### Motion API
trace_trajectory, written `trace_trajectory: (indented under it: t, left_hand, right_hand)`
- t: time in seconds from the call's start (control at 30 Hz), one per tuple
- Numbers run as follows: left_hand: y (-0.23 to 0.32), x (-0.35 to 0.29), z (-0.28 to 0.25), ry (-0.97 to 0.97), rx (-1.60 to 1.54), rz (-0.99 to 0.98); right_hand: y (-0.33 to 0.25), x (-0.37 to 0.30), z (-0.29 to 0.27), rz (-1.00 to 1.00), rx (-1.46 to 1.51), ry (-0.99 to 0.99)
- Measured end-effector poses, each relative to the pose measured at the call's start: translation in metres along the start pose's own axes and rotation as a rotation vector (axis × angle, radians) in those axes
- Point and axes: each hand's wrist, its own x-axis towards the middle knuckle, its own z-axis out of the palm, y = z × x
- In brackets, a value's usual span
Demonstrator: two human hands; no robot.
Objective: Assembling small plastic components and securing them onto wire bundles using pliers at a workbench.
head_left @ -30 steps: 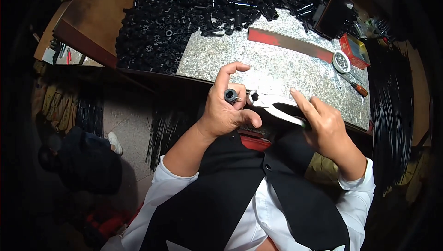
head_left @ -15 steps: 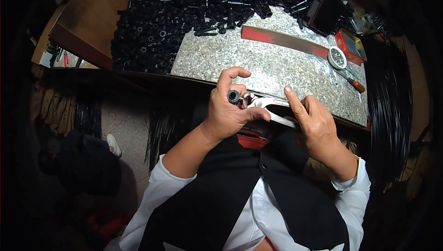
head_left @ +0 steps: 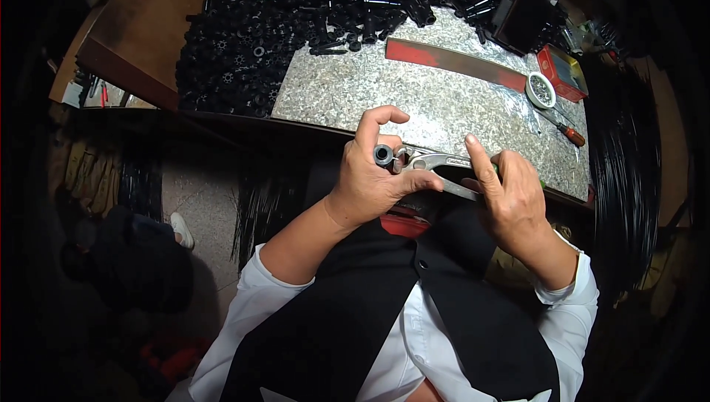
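Observation:
My left hand (head_left: 373, 180) pinches a short black tube piece (head_left: 383, 155) between thumb and fingers, its open end facing up. My right hand (head_left: 510, 195) grips the handles of metal pliers (head_left: 433, 167), whose jaws meet the tube piece at my left fingertips. Both hands hover just in front of the near edge of a speckled grey work slab (head_left: 414, 99), above my black vest.
A big heap of black tube pieces (head_left: 296, 10) covers the far left of the slab. A red metal bar (head_left: 451, 62), a round tin (head_left: 541, 90), a red box (head_left: 562, 73) and a screwdriver (head_left: 566, 132) lie at the right. Black cable bundles (head_left: 629, 180) hang at the right.
Both hands stay together with the pliers on the tube piece; my view has shifted slightly. The left fingers adjusted a little around the piece.

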Motion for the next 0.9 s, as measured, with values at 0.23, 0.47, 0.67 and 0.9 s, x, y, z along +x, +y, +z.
trace_trajectory:
  t: [0.23, 0.47, 0.67, 0.9]
  left_hand:
    - [-0.002, 0.002, -0.001, -0.018, -0.044, 0.011]
    - [0.001, 0.003, -0.009, -0.046, 0.013, 0.016]
    - [0.001, 0.001, -0.015, -0.094, 0.011, -0.068]
    - [0.004, 0.0, -0.007, -0.177, 0.078, 0.063]
  right_hand:
    - [-0.006, 0.002, -0.007, 0.059, 0.1, -0.143]
    - [-0.003, 0.009, -0.008, 0.009, 0.108, -0.038]
    - [-0.002, -0.001, -0.02, -0.004, 0.083, -0.107]
    - [-0.009, -0.002, -0.028, -0.004, 0.067, -0.141]
